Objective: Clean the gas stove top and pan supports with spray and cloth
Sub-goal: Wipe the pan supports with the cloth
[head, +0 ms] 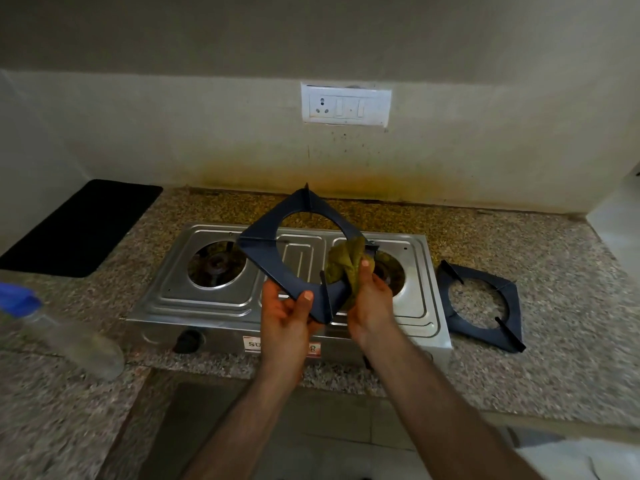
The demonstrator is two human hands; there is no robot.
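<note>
A dark pan support (273, 258) is held tilted above the steel gas stove (221, 303), w/ the left hand (287, 315) in a closed grip on its near corner. A green cloth (346, 268) is pressed against the support's right edge, pinched in the right hand (372, 299). Both burner openings are uncovered. A 2nd pan support (505, 306) lies flat on the speckled surface (554, 278), just right of the stove. A spray bottle (69, 336), blurred, prob. clear w/ a blue head, is seen at left. A black mat (83, 226) lies at rear left; a switch plate (346, 105) is mounted on the stained wall.
</note>
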